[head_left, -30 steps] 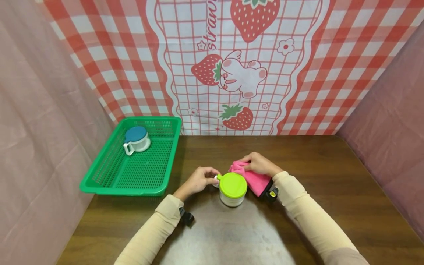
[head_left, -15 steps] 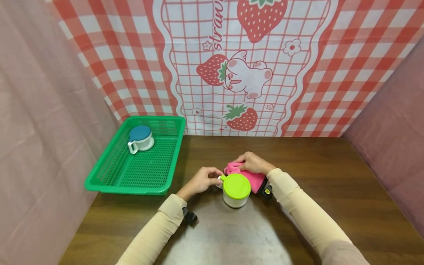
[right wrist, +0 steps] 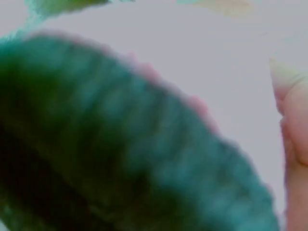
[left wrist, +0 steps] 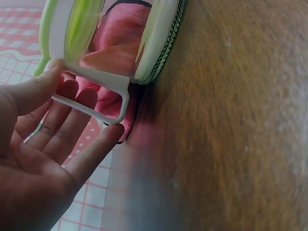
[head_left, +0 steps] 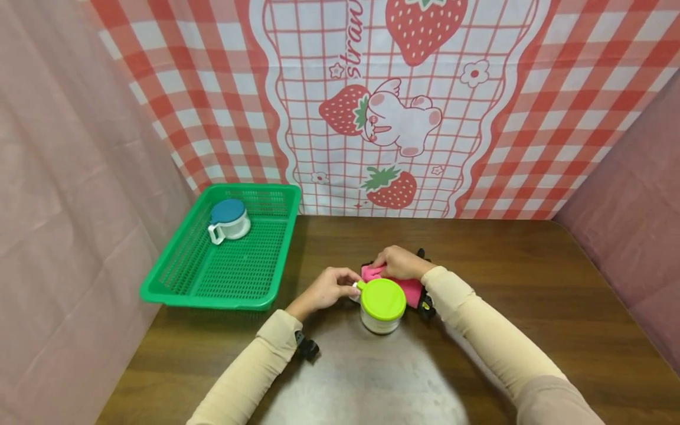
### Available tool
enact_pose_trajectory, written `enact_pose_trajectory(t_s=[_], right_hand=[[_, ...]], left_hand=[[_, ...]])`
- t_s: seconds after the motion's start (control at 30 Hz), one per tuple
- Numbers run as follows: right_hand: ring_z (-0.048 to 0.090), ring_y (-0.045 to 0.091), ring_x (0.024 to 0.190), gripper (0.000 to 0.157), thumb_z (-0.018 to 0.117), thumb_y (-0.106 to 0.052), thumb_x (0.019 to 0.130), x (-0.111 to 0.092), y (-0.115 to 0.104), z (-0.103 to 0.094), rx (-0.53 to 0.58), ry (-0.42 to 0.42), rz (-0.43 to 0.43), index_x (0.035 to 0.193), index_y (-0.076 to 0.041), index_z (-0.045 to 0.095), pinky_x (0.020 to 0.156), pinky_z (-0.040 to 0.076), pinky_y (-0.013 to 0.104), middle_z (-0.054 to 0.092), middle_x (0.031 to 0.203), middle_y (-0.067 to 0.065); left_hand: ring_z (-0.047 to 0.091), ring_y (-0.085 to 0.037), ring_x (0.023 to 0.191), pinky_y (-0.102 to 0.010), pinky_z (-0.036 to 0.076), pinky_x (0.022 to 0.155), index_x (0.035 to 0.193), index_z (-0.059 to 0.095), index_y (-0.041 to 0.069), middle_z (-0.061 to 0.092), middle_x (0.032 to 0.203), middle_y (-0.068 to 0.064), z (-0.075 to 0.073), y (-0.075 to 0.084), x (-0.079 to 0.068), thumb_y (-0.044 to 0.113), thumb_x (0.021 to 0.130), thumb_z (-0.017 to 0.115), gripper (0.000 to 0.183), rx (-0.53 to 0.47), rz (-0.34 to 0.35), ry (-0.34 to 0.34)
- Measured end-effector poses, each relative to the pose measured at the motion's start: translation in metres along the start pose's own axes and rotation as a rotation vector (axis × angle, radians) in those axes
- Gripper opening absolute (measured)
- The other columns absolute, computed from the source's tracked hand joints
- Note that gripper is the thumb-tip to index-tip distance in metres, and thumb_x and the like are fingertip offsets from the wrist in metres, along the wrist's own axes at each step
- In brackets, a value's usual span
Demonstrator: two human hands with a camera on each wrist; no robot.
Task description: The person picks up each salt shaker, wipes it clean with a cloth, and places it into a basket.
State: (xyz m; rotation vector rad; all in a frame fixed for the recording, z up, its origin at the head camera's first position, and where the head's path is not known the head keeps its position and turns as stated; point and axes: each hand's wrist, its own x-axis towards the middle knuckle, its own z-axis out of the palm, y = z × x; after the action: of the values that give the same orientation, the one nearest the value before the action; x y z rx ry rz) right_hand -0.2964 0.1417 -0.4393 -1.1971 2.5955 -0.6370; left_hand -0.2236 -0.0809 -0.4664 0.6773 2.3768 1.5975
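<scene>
A clear canister with a lime-green lid (head_left: 383,299) stands on the table in the head view. My left hand (head_left: 325,289) pinches its white handle (left wrist: 103,77) between thumb and fingers; in the left wrist view some fingers pass through the handle loop. Just behind the canister, my right hand (head_left: 401,263) grips a bunched pink cloth (head_left: 412,291) with dark edging. The cloth lies right against the canister's far side, partly hidden by it. The blurred right wrist view shows the dark edging (right wrist: 139,125) filling much of the frame, with a finger (right wrist: 299,125) at the right.
On the left of the table a green plastic basket (head_left: 284,254) holds another canister with a blue lid (head_left: 228,211). A red checked strawberry curtain (head_left: 212,88) hangs behind the table (head_left: 504,283). Pink curtains (head_left: 64,236) line both sides.
My right hand has moved left with the cloth, bringing it closer in behind the green-lidded canister. My left hand keeps its hold on the handle. The head view has shifted slightly.
</scene>
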Motion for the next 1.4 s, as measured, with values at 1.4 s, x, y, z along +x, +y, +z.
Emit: enact_pose_trajectory(t_s=[1.4], right_hand=[[0.065, 0.012, 0.09, 0.027, 0.071, -0.012, 0.087, -0.013, 0.007, -0.013, 0.298, 0.046, -0.054, 0.114, -0.005, 0.073, 0.08, 0.051, 0.023, 0.075, 0.101, 0.008]], left_hand=[[0.058, -0.002, 0.085, -0.018, 0.052, 0.078, 0.11, 0.069, -0.005, 0.071, 0.105, -0.02, 0.003, -0.002, -0.003, 0.011, 0.089, 0.069, 0.027, -0.048, -0.095, -0.063]])
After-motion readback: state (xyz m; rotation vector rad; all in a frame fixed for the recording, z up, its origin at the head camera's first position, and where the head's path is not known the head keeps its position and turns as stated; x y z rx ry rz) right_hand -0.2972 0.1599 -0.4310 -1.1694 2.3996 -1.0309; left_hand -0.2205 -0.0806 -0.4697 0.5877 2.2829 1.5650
